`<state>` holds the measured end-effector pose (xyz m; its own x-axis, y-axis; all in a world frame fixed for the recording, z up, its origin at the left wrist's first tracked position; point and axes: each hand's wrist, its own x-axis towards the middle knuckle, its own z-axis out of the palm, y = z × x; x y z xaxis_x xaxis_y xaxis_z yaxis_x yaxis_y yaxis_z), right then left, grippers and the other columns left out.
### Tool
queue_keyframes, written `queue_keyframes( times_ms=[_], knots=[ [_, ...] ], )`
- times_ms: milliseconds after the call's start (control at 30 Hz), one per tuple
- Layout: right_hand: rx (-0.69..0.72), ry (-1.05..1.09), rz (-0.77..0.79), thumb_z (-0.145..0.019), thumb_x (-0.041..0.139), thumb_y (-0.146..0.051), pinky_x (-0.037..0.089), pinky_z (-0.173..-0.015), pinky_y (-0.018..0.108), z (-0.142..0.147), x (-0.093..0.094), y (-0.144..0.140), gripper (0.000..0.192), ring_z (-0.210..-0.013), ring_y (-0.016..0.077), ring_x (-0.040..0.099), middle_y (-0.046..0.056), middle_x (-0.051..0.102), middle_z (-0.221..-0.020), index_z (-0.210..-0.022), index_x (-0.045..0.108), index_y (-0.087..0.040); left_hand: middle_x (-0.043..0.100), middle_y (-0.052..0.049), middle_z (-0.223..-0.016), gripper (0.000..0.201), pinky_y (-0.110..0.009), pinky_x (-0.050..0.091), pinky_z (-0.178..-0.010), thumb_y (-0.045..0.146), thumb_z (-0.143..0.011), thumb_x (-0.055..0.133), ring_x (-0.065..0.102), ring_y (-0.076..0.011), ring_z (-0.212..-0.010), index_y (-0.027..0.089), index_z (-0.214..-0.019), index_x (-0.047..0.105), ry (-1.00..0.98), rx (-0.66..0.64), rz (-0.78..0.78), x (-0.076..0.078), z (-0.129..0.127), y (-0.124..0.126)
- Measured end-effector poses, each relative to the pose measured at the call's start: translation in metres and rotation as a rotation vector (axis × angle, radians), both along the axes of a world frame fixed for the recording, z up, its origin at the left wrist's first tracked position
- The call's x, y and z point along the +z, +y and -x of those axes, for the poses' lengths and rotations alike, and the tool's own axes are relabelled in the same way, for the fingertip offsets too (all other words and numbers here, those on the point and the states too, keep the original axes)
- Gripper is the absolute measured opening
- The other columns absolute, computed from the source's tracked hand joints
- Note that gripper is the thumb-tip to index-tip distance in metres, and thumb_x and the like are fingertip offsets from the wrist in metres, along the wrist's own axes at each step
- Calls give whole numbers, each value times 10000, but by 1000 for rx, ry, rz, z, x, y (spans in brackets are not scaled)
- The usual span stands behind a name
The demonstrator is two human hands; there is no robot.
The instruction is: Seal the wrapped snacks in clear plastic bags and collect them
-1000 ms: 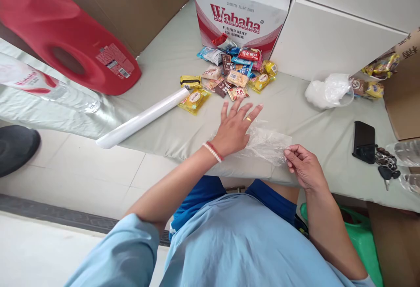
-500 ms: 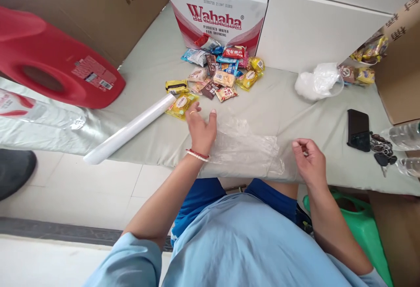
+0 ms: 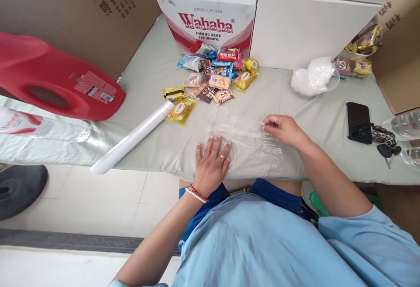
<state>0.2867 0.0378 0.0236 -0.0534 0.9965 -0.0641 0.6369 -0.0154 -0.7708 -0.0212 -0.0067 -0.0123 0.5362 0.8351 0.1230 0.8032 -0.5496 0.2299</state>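
Note:
A clear plastic bag (image 3: 249, 147) lies flattened and crinkled on the cloth-covered table in front of me. My left hand (image 3: 213, 160) rests flat on the bag's left end, palm down with the fingers spread. With thumb and fingertips my right hand (image 3: 278, 128) pinches the bag's upper right edge. Left of the bag lies a white roll of plastic film (image 3: 134, 136), its far end against a yellow snack packet (image 3: 181, 111). Beyond the bag is a pile of small wrapped snacks (image 3: 219, 81).
A red jug (image 3: 68, 77) and a clear bottle (image 3: 42, 123) lie at the left. Behind the snacks stands a Wahaha carton (image 3: 206, 20). At the right are a bunched white plastic bag (image 3: 311, 79), a black phone (image 3: 358, 123), keys (image 3: 387, 145) and water bottles (image 3: 405, 125).
My left hand has come down and nearer, flattening onto the plastic bag. My right hand has moved left and forward from beside the bag and now pinches its edge.

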Motion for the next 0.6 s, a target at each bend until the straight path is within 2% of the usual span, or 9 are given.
queue_keyframes(
  times_ms=[67,133,200,267,333,433,500,600],
  knots=[
    [-42,55,46,-814,733,-482,409,-639,277,-14,7,27,289,-661,142,547,4,672,-726,-830,716,-193,343,-131,-1700,524,-674,234,-1239,344,-1061,408,299,-355,-1587,271,-1576,475,10,-1,25,1,1,1],
    [-77,11,37,-798,767,-470,410,-656,285,-25,10,56,300,-657,136,536,8,658,-719,-816,711,-176,338,-141,-1701,540,-650,250,-1245,356,-1067,399,313,-343,-1584,248,-1594,445,9,5,43,1,2,1],
    [-124,-130,-22,-825,765,-407,447,-735,327,-30,11,79,250,-716,164,559,35,659,-763,-835,717,-161,337,-148,-1701,549,-635,253,-1253,370,-1070,395,316,-334,-1584,231,-1600,428,-4,14,59,1,3,2],
    [-187,-312,-140,-869,729,-335,476,-861,408,-25,15,89,199,-860,230,593,93,673,-894,-923,734,-144,343,-163,-1696,551,-635,265,-1249,374,-1073,386,317,-337,-1583,203,-1596,425,-33,27,70,1,6,0],
    [-190,-440,-290,-923,659,-283,460,-977,490,-10,19,80,219,-1033,299,580,150,662,-1064,-1064,732,-131,375,-177,-1680,538,-645,262,-1246,366,-1073,390,304,-351,-1586,179,-1574,450,-77,63,53,6,8,-2],
    [21,-447,-421,-1012,510,-253,456,-1040,520,29,20,39,281,-1134,322,559,161,658,-1162,-1184,709,-156,499,-173,-1604,453,-637,227,-1263,351,-1054,453,295,-361,-1588,182,-1454,584,-150,130,-54,20,5,-4],
    [190,-399,-422,-1045,464,-279,476,-1055,516,57,11,6,321,-1180,319,565,164,663,-1241,-1229,704,-171,559,-160,-1555,402,-608,215,-1277,342,-1043,485,330,-343,-1576,194,-1386,638,-173,115,-126,30,-3,1],
    [350,-373,-378,-1049,495,-324,441,-1152,539,82,-14,-33,408,-1390,333,487,183,567,-1487,-1394,634,-156,502,-138,-1610,454,-591,168,-1300,360,-1058,458,341,-307,-1575,217,-1472,576,-116,1,-120,33,-15,22]
  ],
)
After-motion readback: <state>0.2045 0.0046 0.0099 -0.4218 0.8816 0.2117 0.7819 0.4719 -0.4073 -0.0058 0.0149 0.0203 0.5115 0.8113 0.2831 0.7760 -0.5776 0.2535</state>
